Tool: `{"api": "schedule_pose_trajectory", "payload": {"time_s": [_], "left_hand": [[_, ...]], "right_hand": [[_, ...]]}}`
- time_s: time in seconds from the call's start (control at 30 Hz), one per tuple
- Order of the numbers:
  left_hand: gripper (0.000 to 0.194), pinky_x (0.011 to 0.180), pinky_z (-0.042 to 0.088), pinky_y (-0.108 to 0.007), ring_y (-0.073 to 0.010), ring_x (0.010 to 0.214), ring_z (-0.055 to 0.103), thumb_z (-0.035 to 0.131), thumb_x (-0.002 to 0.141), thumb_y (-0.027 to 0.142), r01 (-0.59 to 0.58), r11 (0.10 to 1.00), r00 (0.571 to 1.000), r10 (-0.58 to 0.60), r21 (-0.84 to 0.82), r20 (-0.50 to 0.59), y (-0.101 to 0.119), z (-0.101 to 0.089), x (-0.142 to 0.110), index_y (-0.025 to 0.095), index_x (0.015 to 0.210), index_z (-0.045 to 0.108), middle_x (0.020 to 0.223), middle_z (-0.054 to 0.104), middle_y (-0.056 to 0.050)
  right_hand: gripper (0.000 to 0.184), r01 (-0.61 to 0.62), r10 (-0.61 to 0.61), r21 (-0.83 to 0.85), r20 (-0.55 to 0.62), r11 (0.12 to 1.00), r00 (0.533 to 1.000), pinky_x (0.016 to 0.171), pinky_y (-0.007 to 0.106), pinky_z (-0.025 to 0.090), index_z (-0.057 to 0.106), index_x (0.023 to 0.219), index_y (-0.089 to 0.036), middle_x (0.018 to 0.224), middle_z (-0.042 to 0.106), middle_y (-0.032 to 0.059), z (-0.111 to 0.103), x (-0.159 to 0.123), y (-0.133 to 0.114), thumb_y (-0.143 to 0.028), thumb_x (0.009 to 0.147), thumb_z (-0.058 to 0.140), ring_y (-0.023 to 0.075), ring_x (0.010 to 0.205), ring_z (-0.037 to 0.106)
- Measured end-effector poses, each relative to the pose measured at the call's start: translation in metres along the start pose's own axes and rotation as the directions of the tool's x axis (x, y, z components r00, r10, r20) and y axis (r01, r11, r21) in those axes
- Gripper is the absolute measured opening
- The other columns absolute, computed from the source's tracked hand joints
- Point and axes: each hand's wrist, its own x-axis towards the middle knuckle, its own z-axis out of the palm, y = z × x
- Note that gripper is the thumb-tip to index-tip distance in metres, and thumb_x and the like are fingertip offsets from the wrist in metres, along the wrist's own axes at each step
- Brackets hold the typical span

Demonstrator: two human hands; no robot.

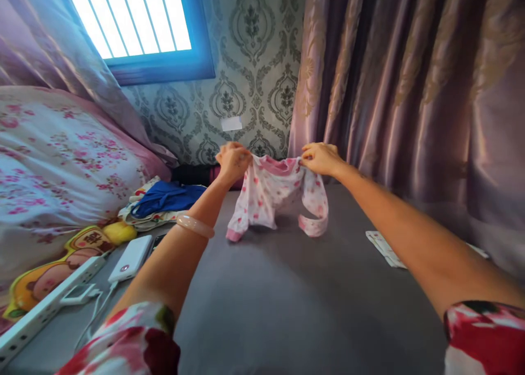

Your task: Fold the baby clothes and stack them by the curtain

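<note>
my left hand (234, 160) and right hand (322, 157) pinch the shoulders of a small white long-sleeved top (279, 192) with pink spots, fingers closed on the cloth. the top hangs over a grey sheet (246, 304). left of the top lies blue cloth (166, 197); nearer me than that cloth, a white power bank (131, 257).

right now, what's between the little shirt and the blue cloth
Your left forearm crosses between the shirt and the blue cloth in the head view, with a bare strip of grey surface on the shirt's side.
</note>
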Motion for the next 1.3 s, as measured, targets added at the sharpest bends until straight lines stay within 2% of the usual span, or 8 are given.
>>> {"api": "schedule_pose_trajectory", "payload": {"time_s": [0.13,0.27,0.4,0.67,0.87,0.97,1.2,1.3], "left_hand": [[0.024,0.092,0.036,-0.042,-0.0261,0.107,0.054,0.05,0.085,0.034,0.184,0.98,0.983,-0.184,-0.069,0.011,-0.002,0.001,0.008,0.027,0.096,0.07,0.105,0.066,-0.005],[0.021,0.091,0.035,-0.042,-0.0236,0.097,0.06,0.051,0.083,0.032,0.216,0.97,0.975,-0.21,-0.112,0.067,-0.003,0.001,0.012,0.027,0.092,0.07,0.091,0.071,-0.002],[0.021,0.09,0.037,-0.041,-0.0235,0.095,0.062,0.052,0.082,0.032,0.207,0.967,0.978,-0.202,-0.15,0.052,-0.002,0.001,0.011,0.026,0.09,0.07,0.089,0.072,-0.003],[0.02,0.079,0.044,-0.028,-0.0182,0.087,0.063,0.052,0.08,0.026,0.132,0.938,0.99,-0.141,-0.32,-0.006,-0.005,0.003,0.005,0.019,0.089,0.069,0.089,0.071,-0.004],[0.024,0.07,0.046,-0.025,-0.0151,0.074,0.06,0.05,0.081,0.029,0.143,0.89,0.987,-0.16,-0.434,-0.004,-0.002,0.0,-0.011,0.017,0.092,0.068,0.076,0.066,-0.001],[0.026,0.069,0.046,-0.025,-0.0147,0.073,0.059,0.049,0.081,0.03,0.114,0.885,0.991,-0.133,-0.452,-0.01,0.001,-0.013,-0.023,0.016,0.091,0.068,0.075,0.065,-0.001],[0.025,0.073,0.047,-0.028,-0.0154,0.075,0.058,0.049,0.076,0.025,-0.057,0.937,0.995,0.023,-0.346,-0.102,0.017,-0.074,-0.03,0.016,0.087,0.07,0.076,0.066,-0.003],[0.025,0.073,0.047,-0.029,-0.017,0.076,0.059,0.05,0.074,0.024,-0.053,0.965,0.998,0.043,-0.258,-0.046,0.011,-0.07,-0.025,0.016,0.084,0.072,0.076,0.067,-0.003]], "right_hand": [[0.019,-0.14,0.144,0.065,-0.072,0.988,0.987,0.089,0.04,0.041,0.076,0.088,-0.025,0.113,0.067,0.0049,0.001,0.006,0.0,-0.034,0.084,0.06,0.0252,0.105,0.057],[0.023,-0.225,0.224,0.173,0.027,0.959,0.974,0.073,0.03,0.043,0.076,0.089,-0.022,0.086,0.072,0.0048,0.002,0.008,0.0,-0.037,0.084,0.06,0.0207,0.085,0.063],[0.024,-0.245,0.253,0.217,-0.009,0.945,0.967,0.066,0.028,0.042,0.075,0.085,-0.019,0.074,0.071,0.0046,0.005,0.008,-0.001,-0.037,0.083,0.059,0.019,0.074,0.063],[0.021,-0.206,0.224,0.211,-0.069,0.956,0.972,0.07,0.03,0.044,0.07,0.08,-0.018,0.078,0.07,0.0069,0.005,0.007,-0.003,-0.033,0.084,0.056,0.0209,0.075,0.062],[0.024,-0.182,0.211,0.231,-0.108,0.956,0.971,0.069,0.03,0.043,0.067,0.087,-0.017,0.081,0.07,0.0089,-0.004,-0.015,-0.013,-0.029,0.088,0.047,0.0215,0.077,0.061],[0.027,-0.149,0.188,0.24,-0.15,0.959,0.971,0.07,0.031,0.043,0.067,0.09,-0.017,0.083,0.07,0.0096,-0.015,-0.031,-0.021,-0.031,0.089,0.044,0.0216,0.077,0.061],[0.026,-0.101,0.144,0.217,-0.196,0.971,0.97,0.07,0.032,0.044,0.069,0.086,-0.016,0.082,0.07,0.0092,-0.06,-0.042,-0.035,-0.029,0.085,0.047,0.0217,0.078,0.062],[0.025,-0.118,0.14,0.185,-0.112,0.976,0.984,0.07,0.031,0.043,0.07,0.085,-0.016,0.082,0.071,0.0094,-0.053,-0.038,-0.031,-0.028,0.084,0.049,0.0217,0.078,0.062]]}}
